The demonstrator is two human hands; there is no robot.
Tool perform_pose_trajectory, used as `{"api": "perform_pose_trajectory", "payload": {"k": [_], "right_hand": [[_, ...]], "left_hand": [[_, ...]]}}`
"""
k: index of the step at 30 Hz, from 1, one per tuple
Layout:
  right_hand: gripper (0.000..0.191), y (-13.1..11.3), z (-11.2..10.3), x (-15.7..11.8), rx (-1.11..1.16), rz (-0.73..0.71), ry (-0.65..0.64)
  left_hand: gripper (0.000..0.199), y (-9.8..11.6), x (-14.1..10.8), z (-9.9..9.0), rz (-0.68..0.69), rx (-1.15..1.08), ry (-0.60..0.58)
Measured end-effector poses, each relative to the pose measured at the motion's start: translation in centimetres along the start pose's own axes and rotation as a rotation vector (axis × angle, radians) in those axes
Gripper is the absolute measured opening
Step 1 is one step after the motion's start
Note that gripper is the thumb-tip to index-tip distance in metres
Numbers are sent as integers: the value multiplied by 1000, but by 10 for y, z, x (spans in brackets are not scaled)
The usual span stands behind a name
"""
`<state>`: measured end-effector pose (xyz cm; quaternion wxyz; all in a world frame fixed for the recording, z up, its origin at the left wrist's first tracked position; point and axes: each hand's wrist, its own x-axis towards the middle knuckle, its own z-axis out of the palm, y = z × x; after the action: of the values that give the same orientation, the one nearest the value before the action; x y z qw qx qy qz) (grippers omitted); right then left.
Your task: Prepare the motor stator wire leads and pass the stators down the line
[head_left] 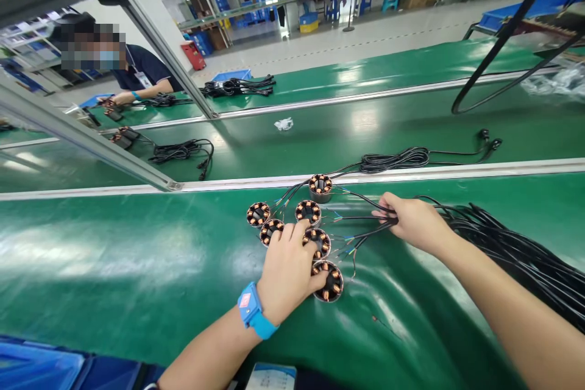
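Observation:
Several round copper-wound stator coils lie clustered on the green mat in front of me. My left hand, with a blue wrist strap, rests on top of the nearer coils, its thumb against the closest one. My right hand pinches a bundle of black cables whose stripped coloured ends reach toward the coils. One coil stands slightly apart at the far edge of the mat.
A coiled black cable lies on the conveyor belt beyond. A metal frame post slants across the left. A co-worker works with cables at the far side. A blue bin sits near my left.

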<state>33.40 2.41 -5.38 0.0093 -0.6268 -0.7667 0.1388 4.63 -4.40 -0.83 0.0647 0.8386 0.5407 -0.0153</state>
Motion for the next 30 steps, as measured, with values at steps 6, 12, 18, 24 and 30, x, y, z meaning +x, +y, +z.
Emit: {"api": "perform_pose_trajectory", "payload": {"k": [6, 12, 18, 24, 30], "right_hand": [[27, 0, -54, -6, -277, 110, -30], [26, 45, -86, -17, -322, 270, 16], [21, 138, -103, -47, -274, 474, 74], [19, 233, -118, -98, -233, 804, 161], [38, 293, -138, -154, -165, 1035, 267]], "left_hand": [[27, 9, 32, -3, 32, 20, -64], [26, 55, 84, 1, 195, -32, -26], [48, 129, 135, 2, 351, -98, -20], [57, 148, 125, 7, 604, -165, 48], [44, 121, 85, 40, 741, -283, 31]]}}
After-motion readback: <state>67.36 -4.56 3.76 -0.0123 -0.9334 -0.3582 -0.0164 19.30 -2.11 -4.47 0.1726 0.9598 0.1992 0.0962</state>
